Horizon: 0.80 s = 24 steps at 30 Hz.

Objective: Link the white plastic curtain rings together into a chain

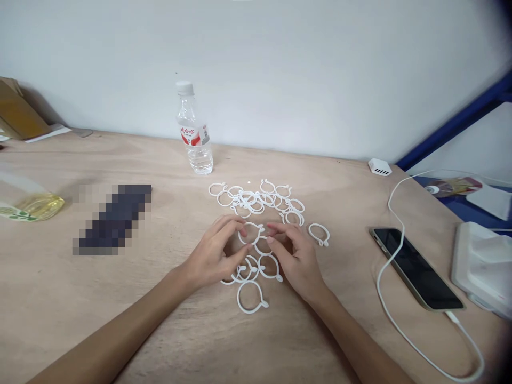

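Plastic ring [251,223] between both hands' fingers [273,229]

Left hand [214,253]: palm down, fingers curled. Right hand [294,261]: likewise, fingertips pointing left. Left forearm [120,325], right forearm [356,346]: angled inward from below.

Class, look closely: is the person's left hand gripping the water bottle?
No, the left hand is at a white plastic ring, apart from the upright water bottle.
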Available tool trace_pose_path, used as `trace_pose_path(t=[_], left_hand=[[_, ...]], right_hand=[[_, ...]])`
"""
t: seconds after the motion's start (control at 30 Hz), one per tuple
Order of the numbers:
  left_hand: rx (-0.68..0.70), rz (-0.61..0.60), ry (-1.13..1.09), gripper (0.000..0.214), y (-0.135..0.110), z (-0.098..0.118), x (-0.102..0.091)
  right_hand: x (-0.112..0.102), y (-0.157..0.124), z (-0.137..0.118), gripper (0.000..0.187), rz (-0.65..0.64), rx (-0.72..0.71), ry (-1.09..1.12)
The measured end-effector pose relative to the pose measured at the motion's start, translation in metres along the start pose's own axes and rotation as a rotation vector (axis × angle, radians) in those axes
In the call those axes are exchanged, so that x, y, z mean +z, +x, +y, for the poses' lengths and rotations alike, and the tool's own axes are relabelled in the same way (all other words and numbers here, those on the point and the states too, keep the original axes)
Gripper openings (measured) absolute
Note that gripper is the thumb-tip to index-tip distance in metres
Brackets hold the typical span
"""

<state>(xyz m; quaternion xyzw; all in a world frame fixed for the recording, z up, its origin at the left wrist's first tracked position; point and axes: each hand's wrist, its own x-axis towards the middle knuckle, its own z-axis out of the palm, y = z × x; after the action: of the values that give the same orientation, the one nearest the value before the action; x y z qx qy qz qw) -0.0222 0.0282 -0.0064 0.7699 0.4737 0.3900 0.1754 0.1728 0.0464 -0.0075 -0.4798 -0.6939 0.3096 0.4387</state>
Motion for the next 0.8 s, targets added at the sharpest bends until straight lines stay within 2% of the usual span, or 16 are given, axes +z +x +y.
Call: trace_pose_path(t=[0.07, 0.17, 0.67, 0.8], left_hand=[[0.054, 0.006, -0.027, 0.013, -0.0013, 0.0013, -0.0005], [0.068, 0.052, -0.033, 0.012, -0.0023, 0.0026, -0.0005], [0.116, 0.042, -0.049, 0.009, -0.0026, 0.0066, -0.0027], [0.092, 0.023, -0.051, 0.037, -0.0029, 0.0062, -0.0026]], right_hand=[[-0.0002, 0.0003, 0.0010, 0.024, -0.037, 0.015, 0.049], [-0.0003, 0.0005, 0.0001, 0.020, -0.078, -0.020, 0.098], [-0.0018, 0.0012, -0.0020, 0.014, -0.076, 0.005, 0.138], [-0.0025, 0.0011, -0.0025, 0.014, -0.067, 0.011, 0.161]])
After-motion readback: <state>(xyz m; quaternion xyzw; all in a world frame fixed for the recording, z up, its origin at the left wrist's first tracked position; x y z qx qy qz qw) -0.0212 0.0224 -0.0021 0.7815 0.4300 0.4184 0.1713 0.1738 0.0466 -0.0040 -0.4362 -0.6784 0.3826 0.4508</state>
